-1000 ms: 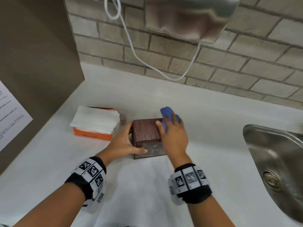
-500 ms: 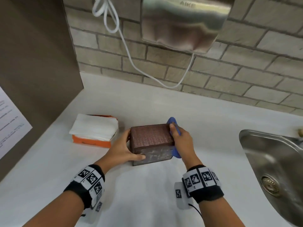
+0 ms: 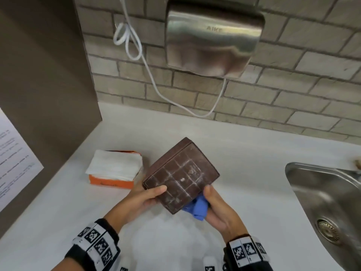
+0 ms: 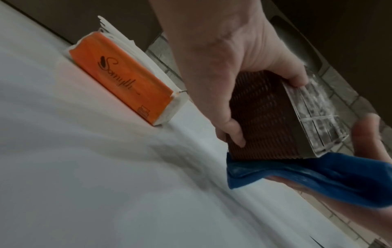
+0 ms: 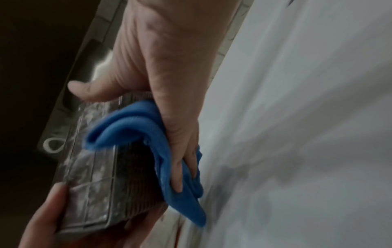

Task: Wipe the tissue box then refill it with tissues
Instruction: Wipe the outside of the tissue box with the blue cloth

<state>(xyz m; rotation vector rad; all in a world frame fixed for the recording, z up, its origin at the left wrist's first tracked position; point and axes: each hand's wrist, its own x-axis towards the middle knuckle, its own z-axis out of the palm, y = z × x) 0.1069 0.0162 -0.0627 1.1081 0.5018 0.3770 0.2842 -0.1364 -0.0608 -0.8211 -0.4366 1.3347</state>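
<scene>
The brown tissue box (image 3: 181, 173) is lifted off the counter and tilted, its scuffed, grid-marked face toward me. My left hand (image 3: 142, 198) grips its left side, thumb on the near face and fingers curled underneath, as the left wrist view shows on the box (image 4: 267, 115). My right hand (image 3: 216, 208) holds a folded blue cloth (image 3: 196, 209) against the box's lower right side, thumb resting at the edge. In the right wrist view the cloth (image 5: 148, 134) wraps over the box's (image 5: 93, 181) edge under my fingers. A stack of white tissues on an orange pack (image 3: 115, 169) lies on the counter to the left.
A steel sink (image 3: 328, 204) is set into the white counter (image 3: 244, 153) at the right. A metal hand dryer (image 3: 213, 36) hangs on the brick wall with a white cord (image 3: 156, 83) looping below. A brown side panel (image 3: 43, 75) with a paper notice bounds the left.
The box has come up off the counter and tilted so another face shows. The cloth hand moved from the box's far top corner down its right side to the lower right edge.
</scene>
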